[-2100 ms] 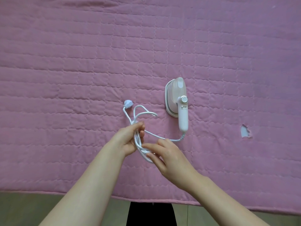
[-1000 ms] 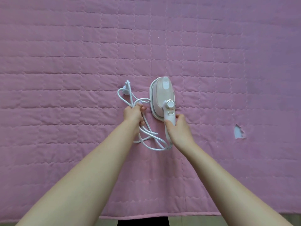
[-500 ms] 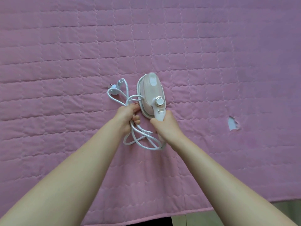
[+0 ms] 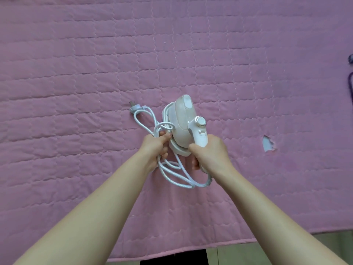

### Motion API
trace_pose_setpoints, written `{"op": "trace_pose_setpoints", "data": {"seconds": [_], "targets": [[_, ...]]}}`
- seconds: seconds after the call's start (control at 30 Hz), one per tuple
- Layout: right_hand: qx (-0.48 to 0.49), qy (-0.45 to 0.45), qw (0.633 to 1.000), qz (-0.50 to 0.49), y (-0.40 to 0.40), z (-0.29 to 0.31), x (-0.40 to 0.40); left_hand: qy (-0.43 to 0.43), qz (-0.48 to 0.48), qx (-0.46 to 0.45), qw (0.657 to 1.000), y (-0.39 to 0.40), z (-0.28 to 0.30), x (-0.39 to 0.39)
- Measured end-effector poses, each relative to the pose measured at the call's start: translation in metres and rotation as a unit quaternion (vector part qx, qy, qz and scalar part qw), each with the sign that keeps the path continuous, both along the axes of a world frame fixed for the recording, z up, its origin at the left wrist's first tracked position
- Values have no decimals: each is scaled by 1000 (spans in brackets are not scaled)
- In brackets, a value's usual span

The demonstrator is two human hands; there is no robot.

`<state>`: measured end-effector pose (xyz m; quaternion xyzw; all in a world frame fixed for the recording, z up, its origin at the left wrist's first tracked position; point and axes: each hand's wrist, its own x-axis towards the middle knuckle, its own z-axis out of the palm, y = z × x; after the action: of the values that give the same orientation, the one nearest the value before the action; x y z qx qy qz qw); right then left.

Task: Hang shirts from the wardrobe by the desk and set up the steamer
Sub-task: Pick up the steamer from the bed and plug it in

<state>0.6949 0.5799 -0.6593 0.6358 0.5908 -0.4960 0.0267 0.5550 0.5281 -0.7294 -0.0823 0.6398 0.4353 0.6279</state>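
A small pink and white handheld steamer (image 4: 181, 119) sits in mid-frame over the pink quilted bed cover (image 4: 76, 73). My right hand (image 4: 210, 153) is closed around its white handle, below the round dial. My left hand (image 4: 156, 148) grips a bundle of the steamer's white cord (image 4: 172, 175), whose loops hang below both hands. The cord's plug (image 4: 134, 108) lies to the upper left of the steamer. No shirts or wardrobe are in view.
A small tear (image 4: 267, 143) shows in the cover to the right of my hands. A dark purple object (image 4: 350, 81) pokes in at the right edge. The bed's near edge and a strip of floor (image 4: 286, 251) run along the bottom.
My right hand left the cord and took hold of the steamer's handle. The steamer has tilted and come up towards me. My left hand keeps the gathered cord.
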Motion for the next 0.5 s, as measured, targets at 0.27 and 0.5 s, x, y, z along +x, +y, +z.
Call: {"op": "trace_pose_setpoints", "data": {"seconds": [0.27,0.5], "targets": [[43,9,999,10,-34,58,24,-35,61,21,997,-42,61,19],[78,52,995,34,-55,140,32,22,83,56,995,-69,146,28]]}}
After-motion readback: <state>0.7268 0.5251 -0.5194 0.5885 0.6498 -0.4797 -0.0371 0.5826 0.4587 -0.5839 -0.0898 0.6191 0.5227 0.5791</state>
